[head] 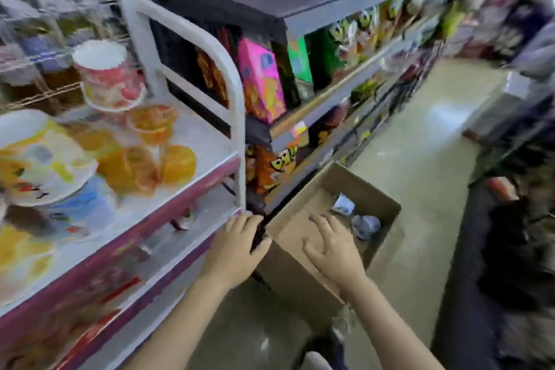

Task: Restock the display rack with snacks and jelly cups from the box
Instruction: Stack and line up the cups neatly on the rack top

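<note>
- Our left hand [237,245] hangs over the near corner of the open brown cardboard box [303,273], fingers loosely spread, holding nothing; whether the thumb touches the rim we cannot tell.
- Our right hand [333,245] reaches into the box with fingers splayed, gripping nothing.
- The box stands on the floor beside the white metal display rack [210,141]; in its far corner lie two small silvery-blue wrapped packets [365,224], blurred.
- We judge the packets light, soft and crinkly, likely slippery; best pinched at a sealed edge or scooped from beneath.
- Clear orange jelly cups [177,164] already sit on the rack's shelf; we expect them rigid-walled but with thin film lids, so hold the sides, not the top.
</note>
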Tool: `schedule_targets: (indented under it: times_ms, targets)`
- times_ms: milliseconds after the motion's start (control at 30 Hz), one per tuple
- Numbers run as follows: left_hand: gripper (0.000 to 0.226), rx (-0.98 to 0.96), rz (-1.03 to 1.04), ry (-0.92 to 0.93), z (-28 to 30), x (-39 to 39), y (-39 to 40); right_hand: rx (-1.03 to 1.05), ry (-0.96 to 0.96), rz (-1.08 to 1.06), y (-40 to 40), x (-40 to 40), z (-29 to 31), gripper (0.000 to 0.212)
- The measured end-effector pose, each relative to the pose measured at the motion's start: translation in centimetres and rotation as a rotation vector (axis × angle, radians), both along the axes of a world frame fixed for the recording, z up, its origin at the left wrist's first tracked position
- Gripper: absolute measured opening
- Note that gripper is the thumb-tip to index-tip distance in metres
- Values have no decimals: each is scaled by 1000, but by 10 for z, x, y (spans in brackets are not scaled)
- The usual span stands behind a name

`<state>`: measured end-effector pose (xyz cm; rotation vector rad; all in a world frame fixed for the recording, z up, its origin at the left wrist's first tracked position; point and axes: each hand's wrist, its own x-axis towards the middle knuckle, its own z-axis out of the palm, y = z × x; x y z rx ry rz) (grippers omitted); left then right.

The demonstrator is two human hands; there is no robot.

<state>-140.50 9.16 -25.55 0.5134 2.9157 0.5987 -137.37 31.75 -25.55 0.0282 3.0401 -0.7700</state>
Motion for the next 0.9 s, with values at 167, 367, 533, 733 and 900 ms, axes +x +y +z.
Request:
schedule_targets:
  times_ms: [167, 367, 533, 733, 900]
  targets:
    - [80, -25, -90, -91, -36, -73, 143, -151, -115, -183, 139, -50, -60, 56]
    - [82, -54, -50, -333, -146, -147, 274, -373, -377, -379, 268, -123, -180, 68]
    - [81, -66, 16, -453, -229, -198, 339, -441, -390, -425, 316, -189, -268, 70]
    - [78, -43, 67, -532, -330, -266, 386, -446, -244, -552, 337, -258, -346, 63]
    - [74, 119, 159, -633, -397, -306, 414, -432, -336, -646, 342, -285, -399, 77]
